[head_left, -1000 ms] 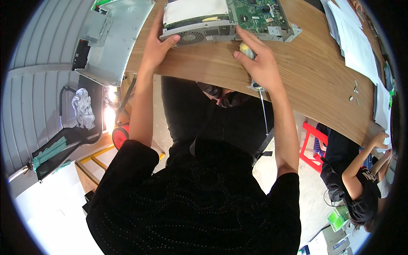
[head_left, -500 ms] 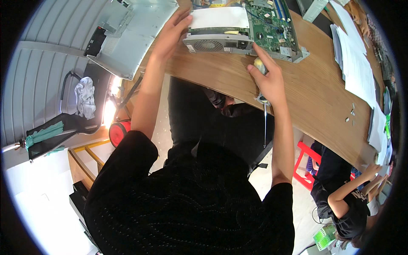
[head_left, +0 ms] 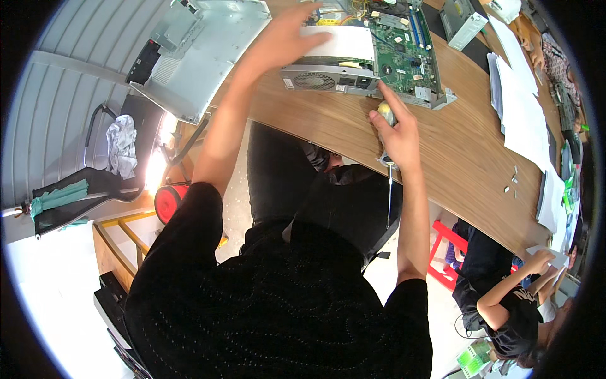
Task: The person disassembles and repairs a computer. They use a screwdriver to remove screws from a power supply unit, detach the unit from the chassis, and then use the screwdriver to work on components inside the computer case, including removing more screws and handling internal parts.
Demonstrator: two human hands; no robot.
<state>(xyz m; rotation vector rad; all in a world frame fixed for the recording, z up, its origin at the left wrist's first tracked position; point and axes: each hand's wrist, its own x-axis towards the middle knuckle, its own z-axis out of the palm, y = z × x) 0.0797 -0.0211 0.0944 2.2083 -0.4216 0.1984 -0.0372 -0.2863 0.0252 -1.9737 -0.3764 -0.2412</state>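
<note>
A computer power supply (head_left: 315, 81) with a white top and a round fan grille lies at the table's far edge. Right beside it shows a green motherboard (head_left: 404, 60) in a metal frame. My left hand (head_left: 284, 41) is open above the left end of the power supply, thumb and fingers apart; whether it touches the white top I cannot tell. My right hand (head_left: 401, 134) is closed around the yellowish handle of a screwdriver (head_left: 389, 196), whose shaft points back toward me past the table edge. Its index finger reaches to the power supply's right corner.
An open metal case cover (head_left: 211, 57) lies at the left. A metal drive-like box (head_left: 464, 28) and paper sheets (head_left: 524, 120) are at the right, with small bits (head_left: 514, 180) on the wooden table (head_left: 461, 151). Another person (head_left: 514, 309) sits at the lower right.
My left hand has lifted off the power supply's left side and moved up and right over its top. The right hand keeps the screwdriver. The view has shifted slightly.
</note>
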